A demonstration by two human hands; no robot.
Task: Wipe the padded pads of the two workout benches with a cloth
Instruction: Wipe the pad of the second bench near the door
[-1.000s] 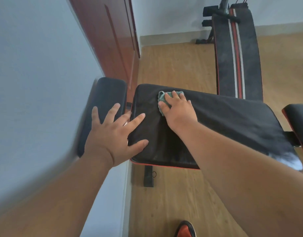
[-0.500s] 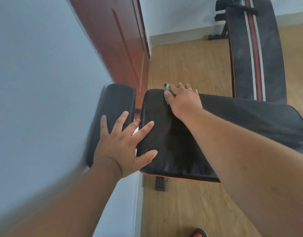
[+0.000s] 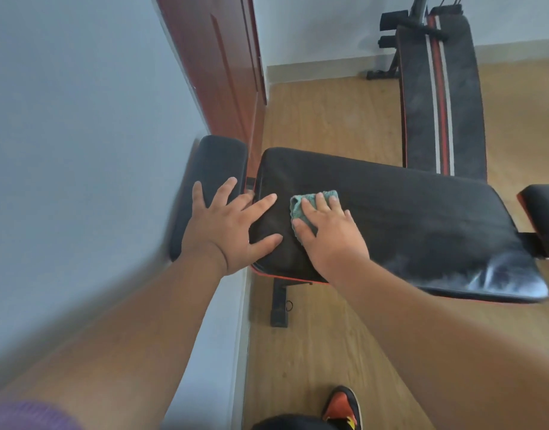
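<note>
The near bench's long black pad (image 3: 406, 218) runs across the middle of the view, with a small black head pad (image 3: 217, 159) at its left end by the wall. My right hand (image 3: 329, 234) presses a folded green cloth (image 3: 301, 209) flat onto the left part of the long pad, fingers straight. My left hand (image 3: 226, 225) rests spread across the gap between the head pad and the long pad. A second bench (image 3: 440, 97) with a black pad and red and white stripes stands behind, reaching to the far wall.
A grey wall (image 3: 80, 150) closes in the left side, with a red-brown door (image 3: 223, 69) further back. Another black pad with red trim (image 3: 543, 212) shows at the right edge. Wooden floor (image 3: 322, 119) lies around the benches. My orange and black shoe (image 3: 341, 408) is at the bottom.
My right hand slid the cloth from the pad's far edge back toward me, to the middle of the pad's left part. My left hand kept its place on the pads.
</note>
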